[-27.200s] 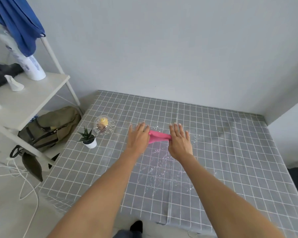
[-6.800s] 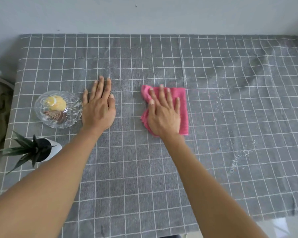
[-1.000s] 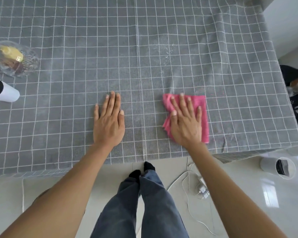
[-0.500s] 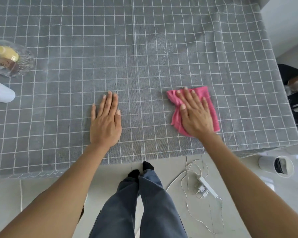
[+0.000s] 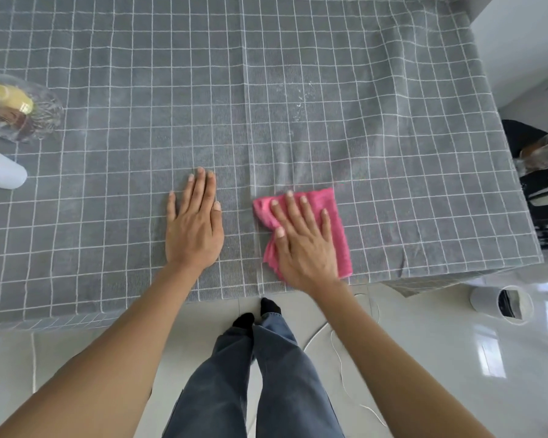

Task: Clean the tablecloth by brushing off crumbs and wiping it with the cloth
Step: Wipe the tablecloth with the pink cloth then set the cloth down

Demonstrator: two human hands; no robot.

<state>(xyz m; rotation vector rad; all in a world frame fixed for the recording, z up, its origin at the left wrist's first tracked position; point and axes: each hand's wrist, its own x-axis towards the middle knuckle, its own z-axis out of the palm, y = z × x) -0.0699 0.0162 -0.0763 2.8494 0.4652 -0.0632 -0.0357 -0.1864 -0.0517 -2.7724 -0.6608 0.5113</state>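
The pink cloth [image 5: 336,216] lay flat on the grey checked tablecloth [image 5: 140,137], close to the near edge and right of the centre crease, its long axis running from the near edge toward the far side and tilted slightly left at the top. The right hand [image 5: 307,245] pressed down on it, fingers [image 5: 298,210] spread wide and flat, pinning rather than gripping. The left hand [image 5: 193,229] lay just beside it, palm down on bare fabric, fingers together and extended, holding nothing. A patch of pale crumbs [image 5: 299,99] sat farther up the surface, untouched. The risk, as I read it: a hard stroke toward the edge could drag the tablecloth off, since it already puckered near the right corner. A glass dish [image 5: 19,112] and a white pot [image 5: 5,172] stood well apart at the left.
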